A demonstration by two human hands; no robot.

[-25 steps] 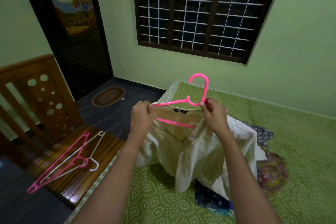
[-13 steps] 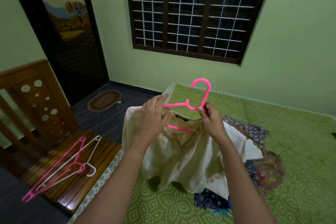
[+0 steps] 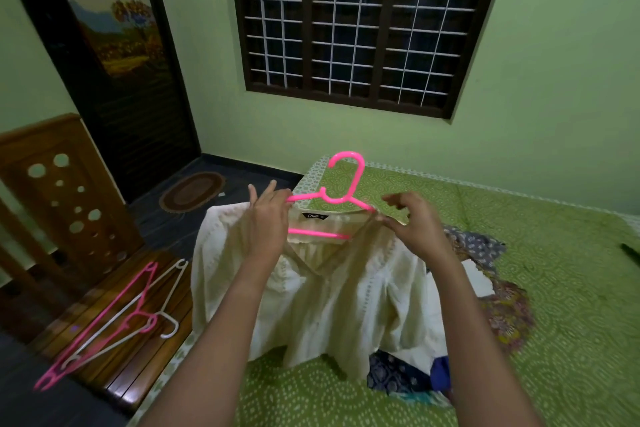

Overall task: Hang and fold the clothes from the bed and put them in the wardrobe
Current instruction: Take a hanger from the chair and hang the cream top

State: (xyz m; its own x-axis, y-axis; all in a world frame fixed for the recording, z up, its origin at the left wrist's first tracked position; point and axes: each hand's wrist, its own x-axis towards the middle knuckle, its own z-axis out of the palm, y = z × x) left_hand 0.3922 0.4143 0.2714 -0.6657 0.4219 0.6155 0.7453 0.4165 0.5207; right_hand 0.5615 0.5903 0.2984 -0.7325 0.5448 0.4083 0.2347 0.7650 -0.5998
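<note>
A cream top [image 3: 332,295] hangs on a pink hanger [image 3: 346,184] that I hold up over the green bedspread [image 3: 554,288]. Its black neck label faces me and its hem reaches the bed. My left hand [image 3: 268,222] grips the hanger's left arm together with the top's left shoulder. My right hand [image 3: 412,225], blurred, pinches the top's fabric at the hanger's right arm. The hanger's ends are hidden inside the top.
Patterned dark clothes [image 3: 498,302] lie heaped on the bed behind the top and to its right. Spare pink and white hangers [image 3: 114,319] rest on a wooden bench [image 3: 114,367] at the left. A door [image 3: 114,55], a floor mat [image 3: 192,191] and a barred window [image 3: 349,21] lie beyond.
My right hand left the base of the hook and slid out to the right shoulder. The left hand shifted on the left shoulder. The top now hangs spread wider on the hanger.
</note>
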